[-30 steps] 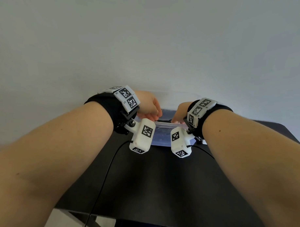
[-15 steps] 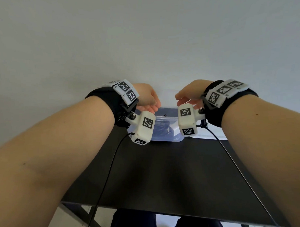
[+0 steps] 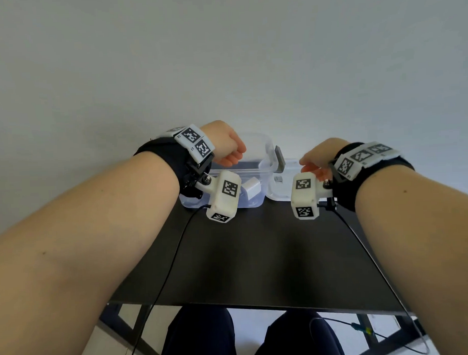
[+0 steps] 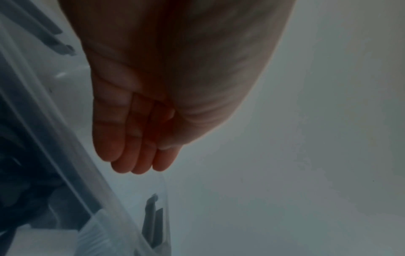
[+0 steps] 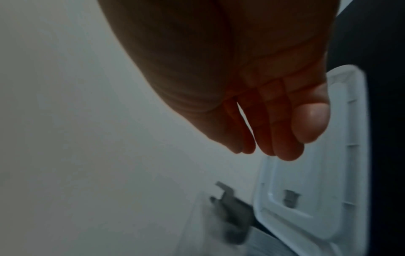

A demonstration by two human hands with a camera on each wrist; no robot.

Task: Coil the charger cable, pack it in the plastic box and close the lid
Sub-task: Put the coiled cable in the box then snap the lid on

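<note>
A clear plastic box (image 3: 254,147) stands open at the far edge of the black table (image 3: 257,256). A white charger plug (image 3: 250,188) lies inside it, and a dark mass that looks like the cable (image 4: 22,173) shows through the box wall (image 4: 65,155). The box's pale lid (image 3: 282,185) lies flat just to its right, also seen as the lid (image 5: 306,190) in the right wrist view. My left hand (image 3: 230,152) hovers over the box, fingers loosely curled and empty. My right hand (image 3: 313,162) hovers over the lid, holding nothing.
A grey latch (image 3: 279,158) sticks up on the box's right side. A plain wall rises directly behind the table. Thin black wrist-camera leads (image 3: 172,259) trail over the table's front edge, where my knees (image 3: 201,335) show below.
Both hands lifted off the box's front rim. My right hand moved right and now hangs over the lid; the left stays above the box.
</note>
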